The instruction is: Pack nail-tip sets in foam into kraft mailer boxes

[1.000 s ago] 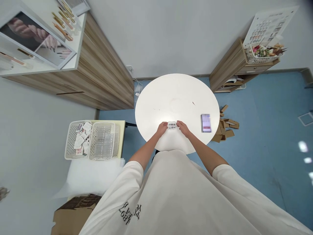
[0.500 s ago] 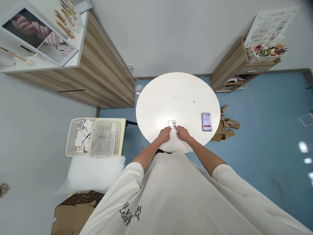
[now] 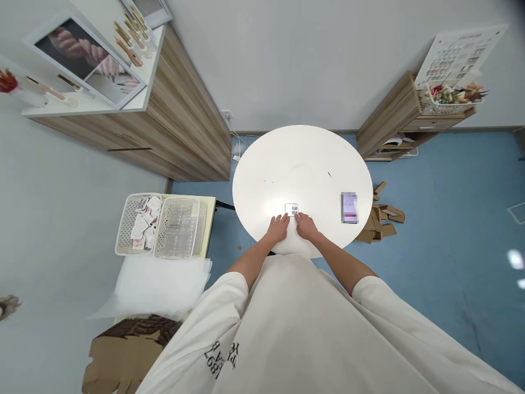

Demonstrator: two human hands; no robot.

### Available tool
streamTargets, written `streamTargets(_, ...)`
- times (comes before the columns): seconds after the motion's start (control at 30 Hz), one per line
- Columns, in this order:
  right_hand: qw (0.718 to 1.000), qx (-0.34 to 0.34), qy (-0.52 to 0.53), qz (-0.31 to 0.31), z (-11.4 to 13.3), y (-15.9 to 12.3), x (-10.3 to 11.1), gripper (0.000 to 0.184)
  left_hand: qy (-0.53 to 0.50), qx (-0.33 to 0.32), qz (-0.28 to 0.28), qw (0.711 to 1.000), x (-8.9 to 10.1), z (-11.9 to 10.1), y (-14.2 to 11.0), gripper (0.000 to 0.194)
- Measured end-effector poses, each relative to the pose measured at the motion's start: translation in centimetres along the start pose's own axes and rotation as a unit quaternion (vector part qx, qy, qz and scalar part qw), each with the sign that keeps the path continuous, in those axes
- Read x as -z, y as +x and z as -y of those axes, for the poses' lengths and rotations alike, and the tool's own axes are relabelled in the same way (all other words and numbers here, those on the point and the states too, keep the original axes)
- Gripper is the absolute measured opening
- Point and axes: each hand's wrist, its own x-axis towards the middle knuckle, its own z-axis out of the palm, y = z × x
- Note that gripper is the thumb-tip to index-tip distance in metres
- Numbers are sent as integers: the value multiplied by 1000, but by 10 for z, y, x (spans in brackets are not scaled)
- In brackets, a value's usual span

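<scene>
A small clear plastic case (image 3: 291,209) lies flat near the front edge of the white oval table (image 3: 303,158). Part of its inside looks white, and small dark pieces show towards its right half; they are too small to name. My left hand (image 3: 279,227) lies palm down at the case's near left corner, fingers stretched forward and somewhat apart. At the near right corner is my right hand (image 3: 305,225), with its fingertips reaching the case's near edge. Neither hand wraps round the case. The thumbs are hard to make out.
A phone (image 3: 349,208) lies on the table's right side. Left of the table, a basket of small packets (image 3: 123,224) and a basket of clear cases (image 3: 197,224) stand beside white sheets (image 3: 159,284). Cardboard pieces (image 3: 375,221) lie on the floor at right.
Both hands have shifted from the case's two sides to its near edge. The case was held between them and now lies flat, with fewer dark pieces showing. The camera view has shifted slightly.
</scene>
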Motion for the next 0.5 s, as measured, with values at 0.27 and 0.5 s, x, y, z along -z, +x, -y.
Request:
streamTargets(0.27, 999, -2, -30, 27, 27, 7, -2, 68, 238, -2, 60, 969, 20, 23, -12, 74)
streamTargets(0.5, 999, 10, -37, 38, 83, 36, -4, 69, 295, 4, 47, 954, 66, 59, -29, 71)
